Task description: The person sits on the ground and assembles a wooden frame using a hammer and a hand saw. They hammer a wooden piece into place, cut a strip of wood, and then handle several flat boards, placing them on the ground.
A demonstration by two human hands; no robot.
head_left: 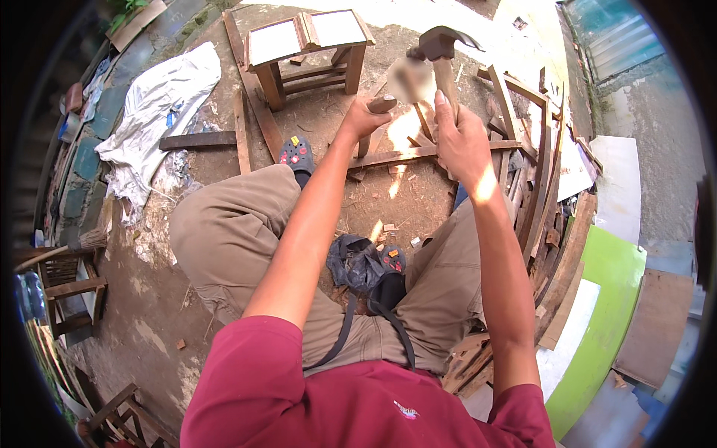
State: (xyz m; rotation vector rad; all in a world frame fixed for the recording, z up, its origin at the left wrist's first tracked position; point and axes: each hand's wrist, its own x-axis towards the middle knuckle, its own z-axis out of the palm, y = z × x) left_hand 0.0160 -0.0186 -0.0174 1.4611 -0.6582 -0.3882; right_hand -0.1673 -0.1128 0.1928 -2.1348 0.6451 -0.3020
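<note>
My right hand [461,138] grips the wooden handle of a claw hammer [439,46], its dark metal head raised above the hand. My left hand [366,117] is closed around the end of a short wooden piece [383,104] just left of the hammer. A blurred patch sits between the two hands. A long wooden slat [403,155] lies across the ground below both hands. I sit with my knees spread, in khaki trousers and a dark red shirt.
A small wooden stool [306,45] with white top panels stands ahead. A white sack [160,97] lies at left. Stacked wooden slats [541,187] and boards sit at right, by a green-edged panel [609,313]. Wooden frames [71,287] stand at lower left. A dark bag [358,265] rests between my legs.
</note>
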